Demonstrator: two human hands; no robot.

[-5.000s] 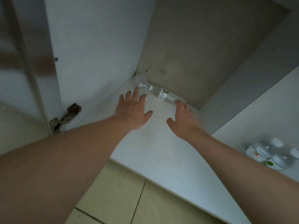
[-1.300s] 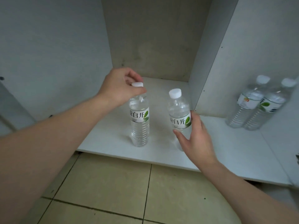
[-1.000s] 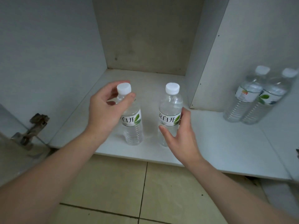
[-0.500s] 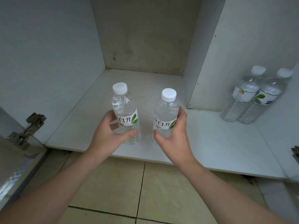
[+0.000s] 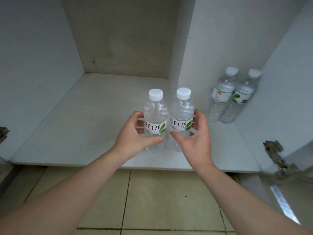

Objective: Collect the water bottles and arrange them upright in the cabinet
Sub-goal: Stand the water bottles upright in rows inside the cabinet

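Clear plastic is what we count most of here: four water bottles, every one upright and capped in white. Two of them we hold ourselves. Our left hand [image 5: 133,138] wraps its fingers and thumb round the left bottle [image 5: 155,119] at and below the label, and our right hand [image 5: 194,138] curls the same way round the right bottle [image 5: 182,116]. These two stand side by side, touching or very nearly so, near the front edge of the white cabinet floor [image 5: 81,119] and just in front of the divider panel [image 5: 174,56] that splits the cabinet into two compartments. We cannot tell whether their bases rest on the floor or are lifted just off it.

To the right of the divider panel, the other pair of bottles [image 5: 232,97] stands close together towards the back of the right compartment, well apart from our hands. One metal hinge [image 5: 277,158] shows further right of the divider, at the cabinet's front edge. Below the cabinet floor we see beige floor tiles [image 5: 160,200] with dark grout lines.
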